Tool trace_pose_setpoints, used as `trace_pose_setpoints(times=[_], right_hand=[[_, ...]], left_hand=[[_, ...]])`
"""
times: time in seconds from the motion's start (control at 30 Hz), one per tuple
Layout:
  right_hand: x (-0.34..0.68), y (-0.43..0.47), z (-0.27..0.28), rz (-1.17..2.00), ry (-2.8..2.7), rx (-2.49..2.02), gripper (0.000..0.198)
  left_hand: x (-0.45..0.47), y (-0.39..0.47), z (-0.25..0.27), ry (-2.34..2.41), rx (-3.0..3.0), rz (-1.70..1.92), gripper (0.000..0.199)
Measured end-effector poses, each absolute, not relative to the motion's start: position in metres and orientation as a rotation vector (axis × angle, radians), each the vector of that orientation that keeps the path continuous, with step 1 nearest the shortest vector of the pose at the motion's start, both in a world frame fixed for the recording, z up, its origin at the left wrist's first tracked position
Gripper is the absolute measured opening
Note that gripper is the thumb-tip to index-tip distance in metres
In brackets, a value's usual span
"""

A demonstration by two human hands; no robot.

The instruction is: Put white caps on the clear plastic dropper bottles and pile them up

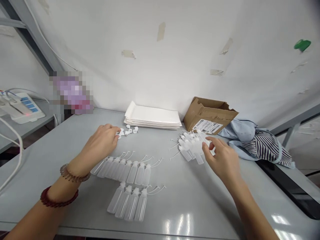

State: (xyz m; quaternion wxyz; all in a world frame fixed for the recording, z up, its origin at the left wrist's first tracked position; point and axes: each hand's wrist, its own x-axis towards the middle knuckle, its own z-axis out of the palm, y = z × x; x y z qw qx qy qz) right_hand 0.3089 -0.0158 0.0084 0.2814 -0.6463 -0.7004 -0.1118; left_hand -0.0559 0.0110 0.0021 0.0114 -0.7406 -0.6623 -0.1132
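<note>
My left hand (106,140) reaches over the table at the near side of a small heap of white caps (135,130). Its fingers are curled together at the heap's edge, and whatever lies between the tips is hidden. At the pile of translucent plastic dropper bottles (191,146), my right hand (222,156) has its thumb and index finger slightly apart, close to the bottles on the pile's right side. In front of me lie two rows of similar bottles: a longer back row (135,171) and a shorter front row (128,203), with thin white strips sticking out near their necks.
A stack of white padded envelopes (153,115) lies against the wall, beside an opened cardboard box (212,113). Bunched blue and striped cloth (262,143) and a long black object (287,186) lie at right. A white device (23,106) sits on another surface at left.
</note>
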Motion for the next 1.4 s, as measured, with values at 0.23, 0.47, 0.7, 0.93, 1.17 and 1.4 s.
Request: trace_pose_setpoints(times=[0.23, 0.47, 0.7, 0.93, 1.17, 1.4], right_hand=[[0.274, -0.041, 0.003, 0.092, -2.077, -1.216, 0.014], [0.237, -0.075, -0.012, 0.351, -2.414, -0.796, 0.026], [0.219, -0.092, -0.017, 0.362, -2.635, -0.539, 0.034], [0.208, -0.096, -0.03, 0.354, -2.573, -0.544, 0.043], [0.206, -0.097, -0.038, 0.29, -2.554, -0.545, 0.038], [0.206, -0.097, -0.041, 0.242, -2.506, -0.48, 0.026]], left_hand=[[-0.054, 0.016, -0.017, -2.079, -2.34, -0.265, 0.031], [-0.046, 0.012, -0.018, -2.053, -2.41, -0.241, 0.03], [-0.039, 0.012, -0.02, -1.96, -2.536, -0.253, 0.027], [-0.032, 0.008, -0.02, -1.948, -2.599, -0.324, 0.028], [-0.026, 0.002, -0.013, -1.938, -2.681, -0.393, 0.029], [-0.026, 0.002, -0.013, -1.954, -2.695, -0.461, 0.026]])
